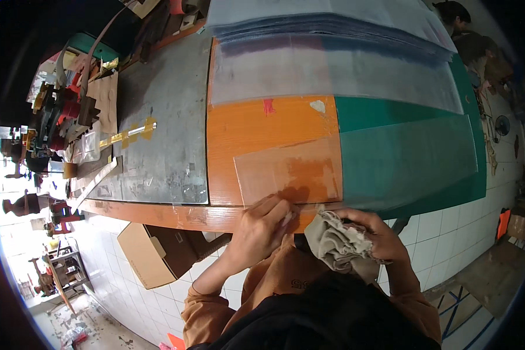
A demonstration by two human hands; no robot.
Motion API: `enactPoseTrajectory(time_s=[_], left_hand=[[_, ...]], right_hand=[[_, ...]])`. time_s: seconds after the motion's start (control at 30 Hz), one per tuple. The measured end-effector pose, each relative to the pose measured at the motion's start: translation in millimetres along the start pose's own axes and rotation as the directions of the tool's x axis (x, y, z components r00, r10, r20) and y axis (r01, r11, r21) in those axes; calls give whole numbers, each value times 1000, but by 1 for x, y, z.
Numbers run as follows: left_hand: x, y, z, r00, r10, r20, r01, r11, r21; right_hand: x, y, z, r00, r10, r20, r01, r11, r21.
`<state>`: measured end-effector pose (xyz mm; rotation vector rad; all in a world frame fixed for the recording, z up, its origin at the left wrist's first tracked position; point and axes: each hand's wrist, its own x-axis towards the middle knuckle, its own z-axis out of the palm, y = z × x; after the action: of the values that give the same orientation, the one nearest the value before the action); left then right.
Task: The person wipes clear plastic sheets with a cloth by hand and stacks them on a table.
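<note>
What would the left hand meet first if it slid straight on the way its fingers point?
The left hand points up and right over the clear sheet it presses; probably only that sheet, then the green mat, though depth is unclear.

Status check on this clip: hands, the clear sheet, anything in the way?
Left hand fingertips pressing the near edge of the clear plastic sheet. Right hand gripping a crumpled grey rag. Sheet flat on the orange tabletop; nothing on it.
</note>
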<state>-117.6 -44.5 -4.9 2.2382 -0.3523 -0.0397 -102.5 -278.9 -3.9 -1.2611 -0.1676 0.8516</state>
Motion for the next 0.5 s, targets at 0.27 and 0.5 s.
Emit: enactPoseTrajectory(time_s=[0.27, 0.5], left_hand=[[13, 11, -8, 987, -156, -38, 152, 983, -102], [14, 11, -7, 995, 4, -98, -7, 1000, -27]], right_hand=[[-19, 19, -20, 987, -14, 157, 3, 997, 73], [5, 11, 6, 989, 128, -74, -91, 921, 379]])
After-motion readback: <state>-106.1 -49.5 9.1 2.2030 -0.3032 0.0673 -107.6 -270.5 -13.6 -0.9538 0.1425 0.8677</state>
